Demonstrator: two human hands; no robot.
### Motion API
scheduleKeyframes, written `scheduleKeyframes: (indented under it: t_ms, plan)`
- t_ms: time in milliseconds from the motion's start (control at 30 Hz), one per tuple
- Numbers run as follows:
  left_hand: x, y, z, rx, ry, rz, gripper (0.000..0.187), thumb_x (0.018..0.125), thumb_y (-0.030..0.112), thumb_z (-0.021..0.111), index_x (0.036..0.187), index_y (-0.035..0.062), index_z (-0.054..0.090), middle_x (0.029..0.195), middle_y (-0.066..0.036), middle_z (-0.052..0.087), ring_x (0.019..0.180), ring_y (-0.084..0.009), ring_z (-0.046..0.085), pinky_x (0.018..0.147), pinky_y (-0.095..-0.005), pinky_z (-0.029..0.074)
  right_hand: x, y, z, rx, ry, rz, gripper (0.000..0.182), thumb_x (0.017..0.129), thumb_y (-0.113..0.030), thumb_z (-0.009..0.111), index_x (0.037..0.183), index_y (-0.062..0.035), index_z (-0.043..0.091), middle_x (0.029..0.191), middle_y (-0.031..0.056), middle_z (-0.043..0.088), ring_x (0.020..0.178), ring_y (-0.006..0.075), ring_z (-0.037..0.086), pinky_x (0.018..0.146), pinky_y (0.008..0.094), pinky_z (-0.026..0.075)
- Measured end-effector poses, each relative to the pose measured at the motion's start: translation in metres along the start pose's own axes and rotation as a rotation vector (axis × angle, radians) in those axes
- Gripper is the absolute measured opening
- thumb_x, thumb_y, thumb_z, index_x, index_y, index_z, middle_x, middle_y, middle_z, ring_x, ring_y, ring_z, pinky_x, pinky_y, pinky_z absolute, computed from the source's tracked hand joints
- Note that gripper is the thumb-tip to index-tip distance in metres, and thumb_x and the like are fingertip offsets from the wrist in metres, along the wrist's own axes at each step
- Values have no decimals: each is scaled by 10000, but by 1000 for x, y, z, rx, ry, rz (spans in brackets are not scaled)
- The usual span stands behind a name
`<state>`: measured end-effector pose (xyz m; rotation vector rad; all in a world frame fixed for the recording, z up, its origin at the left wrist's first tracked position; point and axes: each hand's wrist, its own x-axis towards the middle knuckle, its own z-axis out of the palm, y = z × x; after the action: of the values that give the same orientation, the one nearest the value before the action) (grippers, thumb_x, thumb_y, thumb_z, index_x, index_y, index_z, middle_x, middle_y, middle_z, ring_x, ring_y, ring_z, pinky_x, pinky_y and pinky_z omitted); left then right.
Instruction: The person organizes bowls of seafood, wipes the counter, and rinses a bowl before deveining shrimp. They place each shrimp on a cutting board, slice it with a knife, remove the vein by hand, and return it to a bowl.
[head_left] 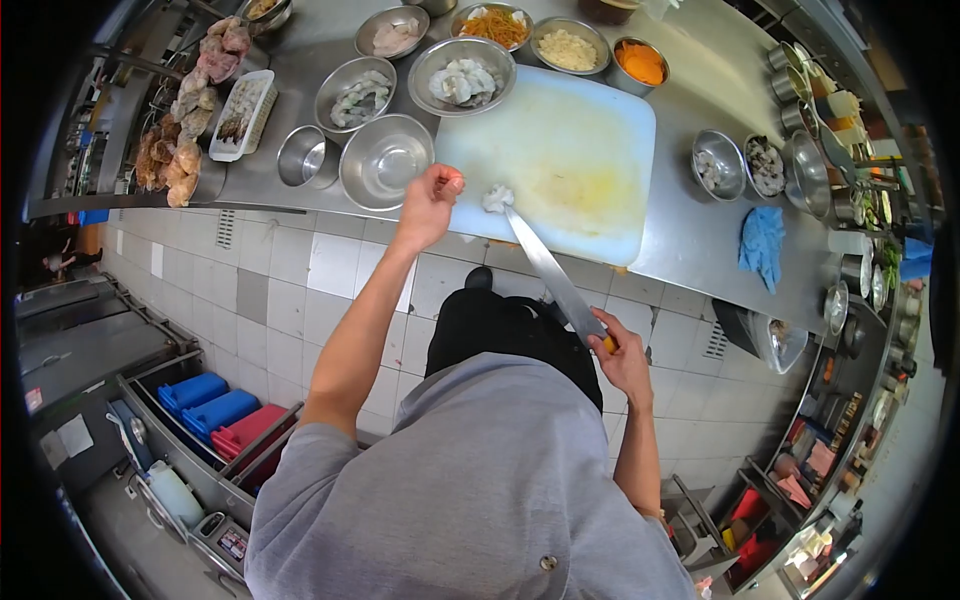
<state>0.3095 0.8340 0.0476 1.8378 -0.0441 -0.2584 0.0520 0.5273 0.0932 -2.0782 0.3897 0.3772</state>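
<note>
My right hand [622, 358] is wrapped round the yellow handle of a large kitchen knife [550, 270]. The blade points up and left, its tip touching or just beside a small pale lump of peeled shrimp [497, 198]. That shrimp lies near the left front edge of a white cutting board [600, 130]. My left hand [430, 208] is closed, fingers curled together, just left of the board. What its fingertips hold, if anything, cannot be made out. Beside it stands a bare steel bowl [365, 165]. Behind are bowls of peeled shrimp [463, 80] and greyish shrimp [358, 98].
Steel bowls of shredded orange food [492, 28], chopped pale pieces [567, 48] and orange slices [640, 64] line the board's back. A white basket [243, 115] stands left. To the right are small bowls [718, 165] and a blue cloth [761, 248].
</note>
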Motion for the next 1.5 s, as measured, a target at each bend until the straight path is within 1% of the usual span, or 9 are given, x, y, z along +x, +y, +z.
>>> scheduleKeyframes:
  t_ms: [100,300,433,633,900,1033,1200,1400,1500]
  plan:
    - [10,8,-35,53,12,114,94,1017,140,638,1025,51,667,880,5,658,798,-85,593,730,-258,494,-1,1,-2,-11,14,-35,431,892,-57,719,1315,-100,651,804,177,638,657,246,546,689,324,493]
    - [47,18,-93,446,208,115,137,918,58,697,1051,27,688,976,-128,713,892,-248,669,834,-353,527,-2,9,1,30,30,-52,437,889,-42,719,1317,-98,653,804,177,642,658,235,550,693,313,495]
    - [59,-29,-112,1109,-176,202,346,827,40,708,1172,50,694,1274,-196,658,1199,-363,608,1013,-483,503,-3,7,-4,47,34,-39,445,891,-38,722,1326,-98,651,785,145,640,653,193,533,679,306,488]
    - [70,16,-132,863,-82,214,396,811,40,720,1206,65,701,1124,-164,719,1115,-366,648,962,-445,525,-19,22,-19,112,122,41,440,899,-27,719,1331,-68,649,710,70,576,644,100,484,597,247,411]
    - [56,43,-77,670,-124,312,154,838,122,741,955,32,697,984,-166,726,892,-341,695,813,-421,542,-23,52,-18,122,209,88,451,902,-27,712,1343,-84,641,685,41,566,627,97,469,585,264,414]
    - [35,14,2,547,-214,392,286,857,147,749,1106,47,650,1005,-168,723,907,-348,700,812,-444,542,-22,55,-12,139,208,103,446,906,-25,704,1343,-84,639,681,25,542,633,94,453,587,259,408]
    - [32,18,33,486,-366,113,354,854,117,737,1171,49,596,950,-179,706,862,-326,703,801,-438,543,-22,56,-13,89,202,78,458,934,-44,698,1382,-46,604,683,-10,526,616,74,457,561,254,383]
    - [98,78,-6,50,30,383,295,904,159,749,1144,36,630,854,-94,697,766,-202,675,732,-354,555,-24,42,-9,69,213,133,452,907,-35,699,1352,-56,622,731,40,585,658,108,506,632,271,447]
    - [130,91,-56,315,280,419,264,927,210,726,1120,37,673,928,-135,744,830,-249,725,766,-369,571,-24,34,-5,74,235,138,452,907,-41,700,1351,-37,617,747,58,598,679,119,529,651,280,460]
